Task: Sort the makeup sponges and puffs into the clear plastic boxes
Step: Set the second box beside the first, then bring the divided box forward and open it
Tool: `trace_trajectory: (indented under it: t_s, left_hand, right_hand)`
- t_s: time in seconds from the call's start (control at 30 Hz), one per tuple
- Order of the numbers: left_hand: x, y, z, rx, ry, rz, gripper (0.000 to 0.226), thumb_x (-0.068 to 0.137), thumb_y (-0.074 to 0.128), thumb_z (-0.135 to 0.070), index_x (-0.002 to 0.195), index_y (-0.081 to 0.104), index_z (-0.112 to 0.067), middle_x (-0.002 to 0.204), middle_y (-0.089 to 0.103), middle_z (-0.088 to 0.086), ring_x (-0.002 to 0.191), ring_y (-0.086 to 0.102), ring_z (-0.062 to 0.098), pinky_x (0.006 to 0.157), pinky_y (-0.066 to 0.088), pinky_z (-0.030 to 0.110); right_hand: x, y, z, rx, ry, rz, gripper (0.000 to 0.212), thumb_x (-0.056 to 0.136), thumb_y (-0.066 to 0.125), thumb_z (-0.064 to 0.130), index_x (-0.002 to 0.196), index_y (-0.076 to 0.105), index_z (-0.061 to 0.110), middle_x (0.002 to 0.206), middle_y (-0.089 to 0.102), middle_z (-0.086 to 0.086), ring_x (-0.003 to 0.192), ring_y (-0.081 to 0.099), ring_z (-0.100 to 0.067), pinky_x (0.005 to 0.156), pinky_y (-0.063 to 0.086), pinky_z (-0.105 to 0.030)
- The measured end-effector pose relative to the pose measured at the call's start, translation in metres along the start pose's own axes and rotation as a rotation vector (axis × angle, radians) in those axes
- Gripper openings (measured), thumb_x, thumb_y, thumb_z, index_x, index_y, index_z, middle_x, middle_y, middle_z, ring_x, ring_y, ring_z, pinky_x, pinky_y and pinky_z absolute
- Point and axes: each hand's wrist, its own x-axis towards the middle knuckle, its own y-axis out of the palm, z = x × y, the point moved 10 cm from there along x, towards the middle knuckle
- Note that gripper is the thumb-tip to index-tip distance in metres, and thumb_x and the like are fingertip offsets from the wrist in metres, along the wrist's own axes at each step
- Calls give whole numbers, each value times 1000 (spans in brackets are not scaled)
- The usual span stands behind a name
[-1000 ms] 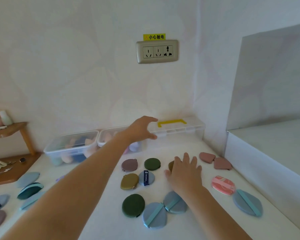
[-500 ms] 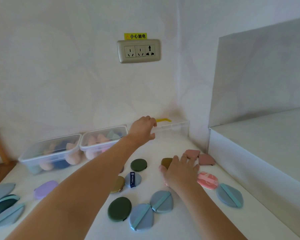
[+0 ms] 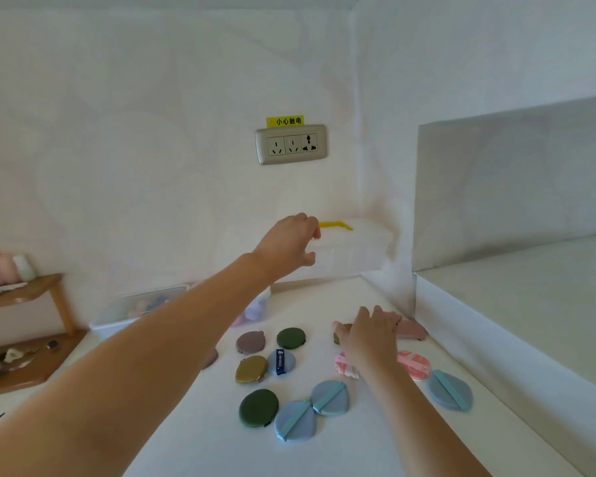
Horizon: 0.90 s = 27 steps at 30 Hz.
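While left fingers (image 3: 311,224) grip its end, the clear box (image 3: 353,251) extends rightward.

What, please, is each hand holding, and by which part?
The left hand grips the clear box at its left end. The right hand lies flat over the puffs, holding nothing.

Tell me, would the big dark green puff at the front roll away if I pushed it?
Probably not. The dark green puff lies flat on the white counter, so it would likely slide rather than roll. It looks thin and padded, so it is probably light and would bend a little when picked up.
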Motion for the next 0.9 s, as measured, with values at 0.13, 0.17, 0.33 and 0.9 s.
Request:
trace_trajectory:
  t_s: [0.13, 0.17, 0.33, 0.9]
  left_hand:
    - [-41, -57, 7, -41, -39, -78, 31, 81, 68, -18, 108, 58, -8, 104, 58, 6, 94, 55, 18, 73, 33, 16]
    - [-55, -69, 10, -35, -49, -85, 30, 80, 68, -18, 107, 59, -8, 103, 58, 5, 92, 54, 17, 72, 33, 15]
    - [-138, -108, 28, 6, -106, -60, 30, 79, 69, -21, 105, 58, -12, 95, 54, -3, 84, 49, 12, 66, 34, 11]
    - [-359, -98, 66, -88, -256, 20, 29, 66, 63, -43, 89, 45, -40, 78, 44, -26, 77, 46, -12, 63, 42, 11]
  right_hand:
    - [-23, -47, 8, 327, -76, -279, 51, 100, 38, 37, 142, 36, 9, 150, 33, -13, 140, 26, -27, 115, 20, -37]
    - [-32, -60, 10, 456, -108, -368, 48, 99, 43, 32, 140, 39, 8, 148, 36, -12, 139, 29, -26, 113, 25, -36]
    - [-75, -87, 13, 1420, -271, -420, 37, 96, 52, 28, 130, 47, 14, 129, 54, -3, 118, 52, -15, 103, 43, -34]
    - [-216, -59, 156, 651, -972, 176, 85, 54, 79, 61, 127, 36, 55, 140, 36, 24, 129, 32, 1, 110, 32, -29]
